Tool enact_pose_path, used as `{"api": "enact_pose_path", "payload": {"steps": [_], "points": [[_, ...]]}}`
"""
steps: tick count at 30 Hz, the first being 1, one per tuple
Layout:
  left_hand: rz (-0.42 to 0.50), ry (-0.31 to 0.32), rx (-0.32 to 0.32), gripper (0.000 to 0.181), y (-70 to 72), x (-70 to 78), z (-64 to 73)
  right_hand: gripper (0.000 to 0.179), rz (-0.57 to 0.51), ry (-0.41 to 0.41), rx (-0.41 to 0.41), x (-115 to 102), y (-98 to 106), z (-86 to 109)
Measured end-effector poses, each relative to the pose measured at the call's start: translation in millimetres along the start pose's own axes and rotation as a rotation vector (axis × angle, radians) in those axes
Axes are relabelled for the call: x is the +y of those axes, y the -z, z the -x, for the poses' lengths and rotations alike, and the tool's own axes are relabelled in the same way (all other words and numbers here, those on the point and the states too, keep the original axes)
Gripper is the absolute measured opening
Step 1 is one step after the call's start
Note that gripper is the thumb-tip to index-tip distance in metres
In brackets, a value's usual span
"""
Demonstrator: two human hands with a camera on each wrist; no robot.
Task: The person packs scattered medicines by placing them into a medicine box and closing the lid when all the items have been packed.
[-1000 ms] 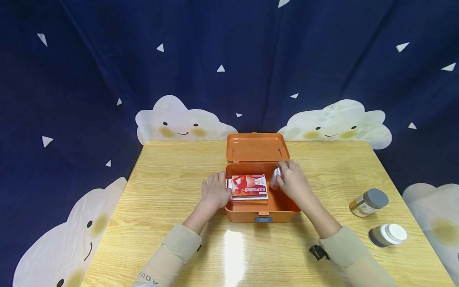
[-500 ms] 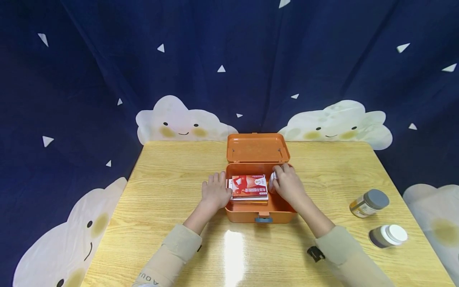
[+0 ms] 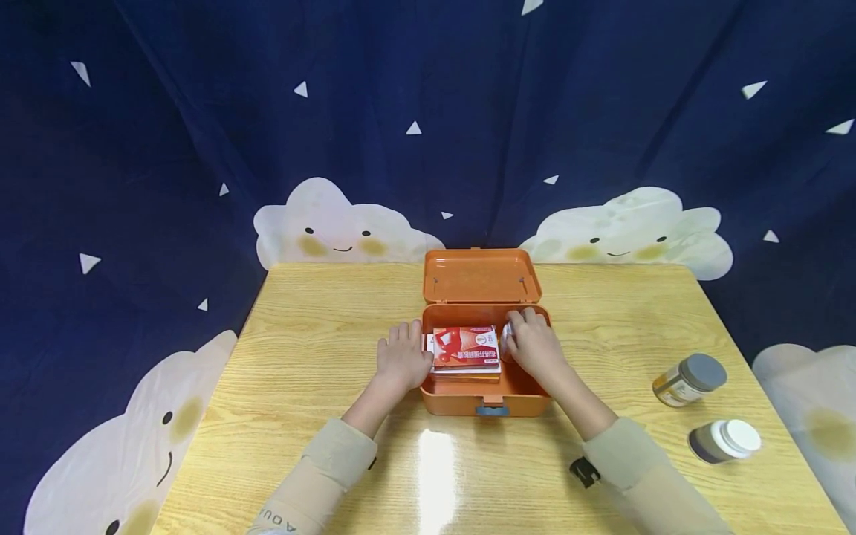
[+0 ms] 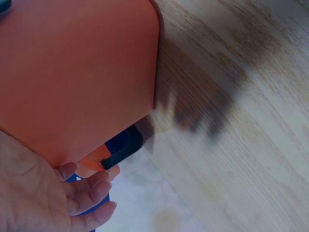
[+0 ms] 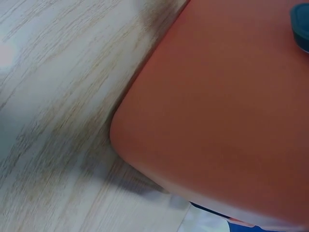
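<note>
An orange storage box (image 3: 455, 403) stands on the table with its lid (image 3: 478, 276) tipped back. My left hand (image 3: 401, 360) rests at the box's left rim; in the left wrist view its fingers (image 4: 89, 203) extend loosely beside the wall. Inside the box, on the left, lies a stack of medicine boxes, a red one (image 3: 466, 347) on top. My right hand (image 3: 537, 348) reaches in over the right side and grips a small white bottle (image 3: 506, 336) right beside the stack. Most of that bottle is hidden by the fingers. The right wrist view shows only the box's outer wall (image 5: 207, 111).
At the right of the wooden table (image 3: 321, 312) stand a jar with a grey lid (image 3: 689, 379) and a bottle with a white cap (image 3: 724, 441). A blue latch (image 3: 492, 410) sits on the box front. Behind the table hangs a dark blue curtain (image 3: 374, 163).
My right hand has moved left and slightly down into the box with the white bottle, bringing it up against the medicine boxes. My left hand has stayed where it was.
</note>
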State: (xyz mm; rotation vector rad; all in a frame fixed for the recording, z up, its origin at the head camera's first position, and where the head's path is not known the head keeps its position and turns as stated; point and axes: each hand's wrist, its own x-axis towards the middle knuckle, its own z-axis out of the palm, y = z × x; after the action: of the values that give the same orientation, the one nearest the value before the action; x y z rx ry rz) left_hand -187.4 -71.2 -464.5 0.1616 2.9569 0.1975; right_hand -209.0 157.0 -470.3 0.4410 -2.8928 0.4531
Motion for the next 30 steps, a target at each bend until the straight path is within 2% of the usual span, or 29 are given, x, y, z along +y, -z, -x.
{"api": "enact_pose_path", "payload": {"steps": [30], "points": [[-0.003, -0.006, 0.013, 0.049, 0.0, 0.2, 1.1, 0.04, 0.052, -0.016, 0.016, -0.1, -8.3, 0.2]]}}
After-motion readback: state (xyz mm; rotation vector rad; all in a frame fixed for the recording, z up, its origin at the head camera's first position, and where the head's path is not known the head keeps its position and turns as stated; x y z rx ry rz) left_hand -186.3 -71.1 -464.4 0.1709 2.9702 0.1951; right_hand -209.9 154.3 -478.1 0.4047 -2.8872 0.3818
